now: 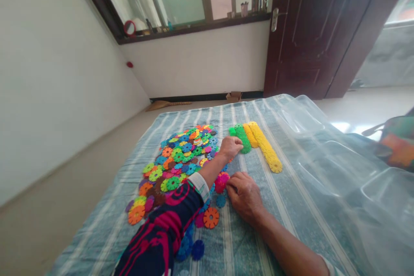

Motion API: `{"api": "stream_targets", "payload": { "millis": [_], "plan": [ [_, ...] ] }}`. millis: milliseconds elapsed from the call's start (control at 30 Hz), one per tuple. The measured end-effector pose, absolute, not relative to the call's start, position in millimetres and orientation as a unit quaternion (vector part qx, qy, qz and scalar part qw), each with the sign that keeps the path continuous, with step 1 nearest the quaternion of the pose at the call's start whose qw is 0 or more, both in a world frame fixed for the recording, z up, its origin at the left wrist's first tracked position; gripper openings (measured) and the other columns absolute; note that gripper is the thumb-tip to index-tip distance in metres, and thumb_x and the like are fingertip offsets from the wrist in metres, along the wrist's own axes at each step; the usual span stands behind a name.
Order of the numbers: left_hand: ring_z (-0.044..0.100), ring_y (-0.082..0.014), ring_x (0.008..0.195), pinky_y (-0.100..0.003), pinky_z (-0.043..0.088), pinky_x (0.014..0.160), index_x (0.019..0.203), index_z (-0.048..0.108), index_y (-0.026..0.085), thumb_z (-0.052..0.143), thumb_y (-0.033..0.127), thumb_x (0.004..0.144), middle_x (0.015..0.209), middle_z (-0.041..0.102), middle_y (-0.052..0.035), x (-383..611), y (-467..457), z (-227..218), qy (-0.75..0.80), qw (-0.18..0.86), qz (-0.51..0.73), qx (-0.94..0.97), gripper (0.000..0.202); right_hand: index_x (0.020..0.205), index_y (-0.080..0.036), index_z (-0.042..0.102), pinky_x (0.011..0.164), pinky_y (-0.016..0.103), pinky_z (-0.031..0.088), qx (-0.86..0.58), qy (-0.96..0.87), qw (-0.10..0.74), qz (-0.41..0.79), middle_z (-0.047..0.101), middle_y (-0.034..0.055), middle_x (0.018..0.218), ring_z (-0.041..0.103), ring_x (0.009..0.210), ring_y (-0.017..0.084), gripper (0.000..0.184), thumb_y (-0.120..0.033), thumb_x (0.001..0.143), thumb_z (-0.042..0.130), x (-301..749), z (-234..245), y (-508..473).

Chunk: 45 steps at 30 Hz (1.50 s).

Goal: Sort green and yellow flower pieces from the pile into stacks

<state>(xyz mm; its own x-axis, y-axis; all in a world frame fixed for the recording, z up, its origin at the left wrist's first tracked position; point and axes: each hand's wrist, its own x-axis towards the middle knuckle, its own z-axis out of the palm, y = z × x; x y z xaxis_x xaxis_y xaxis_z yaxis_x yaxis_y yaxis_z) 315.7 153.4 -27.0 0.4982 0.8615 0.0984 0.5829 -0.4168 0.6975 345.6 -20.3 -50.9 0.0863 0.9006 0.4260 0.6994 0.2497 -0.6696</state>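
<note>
My left hand [230, 147] reaches across the pile, fingers pinched together at the left side of a row of overlapping green notched discs [243, 139]. Whatever may be in that pinch is hidden. A brighter green disc [232, 131] lies just beyond the fingers. My right hand [246, 196] is closed, its fingertips on pink notched discs [221, 182] at the pile's right edge. Left of both hands spreads a loose pile of multicoloured plastic snowflake discs [177, 155]. Right of the green row are a short orange-yellow row [251, 135] and a longer yellow row [265, 147].
A striped blue-grey cloth [252, 241] covers the surface. Several clear plastic containers [323, 168] stand along the right side. Part of a colourful item [399, 140] shows at the right edge. Beyond are a dark door [310, 30] and a window sill [197, 26] with small objects.
</note>
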Motion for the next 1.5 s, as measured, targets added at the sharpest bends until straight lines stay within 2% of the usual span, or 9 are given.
{"api": "stream_targets", "payload": {
  "millis": [267,467,600,733,867,1100,1300,1367,1500],
  "plan": [
    [0.054,-0.0131,0.066,-0.025,0.042,0.067,0.068,0.070,0.014,0.055,0.017,0.072,0.063,0.063,-0.0012,301.5,139.3,-20.9,0.427,0.230,0.234,0.843,0.016,0.072,-0.022,0.067,0.073,0.028,0.037,-0.586,-0.675,0.429,0.129,0.063,0.0024,0.077,0.053,0.078,0.016,0.022,-0.018,0.087,0.053,349.5,-59.8,-21.3],
    [0.059,-0.0172,0.078,-0.027,0.043,0.075,0.072,0.069,0.016,0.051,0.015,0.077,0.077,0.066,-0.0048,229.2,136.0,-1.0,0.506,0.104,0.155,0.842,0.019,0.071,-0.022,0.066,0.074,0.029,0.037,-0.586,-0.678,0.426,0.129,0.063,0.0024,0.078,0.053,0.078,0.017,0.022,-0.017,0.086,0.053,350.0,-60.7,-22.5],
    [0.061,-0.0242,0.090,-0.033,0.046,0.078,0.084,0.071,0.016,0.048,0.022,0.083,0.096,0.065,-0.0117,173.7,136.6,6.5,0.629,-0.019,0.091,0.772,0.024,0.069,-0.021,0.065,0.073,0.028,0.037,-0.584,-0.679,0.427,0.124,0.062,0.0022,0.076,0.053,0.077,0.017,0.023,-0.015,0.086,0.052,349.8,-61.3,-22.2],
    [0.059,-0.0271,0.100,-0.033,0.047,0.081,0.091,0.073,0.019,0.049,0.040,0.086,0.100,0.062,-0.0111,145.0,135.7,6.1,0.665,-0.061,0.066,0.741,0.032,0.069,-0.022,0.065,0.073,0.028,0.037,-0.580,-0.679,0.434,0.122,0.062,0.0022,0.076,0.053,0.078,0.017,0.024,-0.016,0.087,0.051,349.6,-61.4,-22.1],
    [0.059,-0.0278,0.101,-0.034,0.047,0.083,0.090,0.073,0.017,0.046,0.043,0.088,0.100,0.061,-0.0122,143.9,135.7,5.5,0.652,-0.063,0.037,0.755,0.038,0.068,-0.022,0.065,0.073,0.028,0.036,-0.581,-0.676,0.436,0.124,0.062,0.0018,0.076,0.053,0.077,0.016,0.023,-0.017,0.087,0.052,349.3,-61.0,-22.6],
    [0.057,-0.0285,0.104,-0.035,0.043,0.087,0.089,0.070,0.013,0.040,0.030,0.092,0.102,0.061,-0.0154,145.7,137.8,4.6,0.641,-0.065,0.018,0.765,0.035,0.068,-0.021,0.064,0.073,0.027,0.035,-0.586,-0.674,0.429,0.132,0.062,0.0019,0.077,0.052,0.079,0.017,0.021,-0.016,0.086,0.054,348.4,-59.0,-21.7],
    [0.060,-0.0225,0.092,-0.031,0.044,0.080,0.080,0.069,0.016,0.038,0.029,0.091,0.095,0.063,-0.0112,143.9,122.2,15.6,0.631,-0.053,0.082,0.770,0.036,0.068,-0.020,0.064,0.075,0.028,0.036,-0.590,-0.670,0.428,0.139,0.062,0.0020,0.076,0.052,0.079,0.017,0.021,-0.016,0.086,0.054,348.2,-56.0,-22.1],
    [0.060,-0.0186,0.085,-0.028,0.044,0.076,0.075,0.068,0.017,0.041,0.030,0.090,0.088,0.064,-0.0079,149.3,106.0,17.6,0.615,-0.015,0.120,0.779,0.034,0.069,-0.020,0.065,0.075,0.028,0.037,-0.590,-0.668,0.430,0.143,0.062,0.0023,0.076,0.052,0.079,0.017,0.021,-0.016,0.086,0.053,348.3,-55.9,-22.0],
    [0.056,-0.0130,0.071,-0.024,0.043,0.070,0.063,0.063,0.018,0.051,0.030,0.086,0.072,0.060,-0.0023,170.1,55.2,9.4,0.530,0.129,0.228,0.807,0.028,0.074,-0.020,0.067,0.075,0.028,0.039,-0.591,-0.651,0.450,0.158,0.064,0.0030,0.078,0.054,0.079,0.017,0.020,-0.020,0.087,0.051,348.8,-58.6,-21.2]
  ]
}}
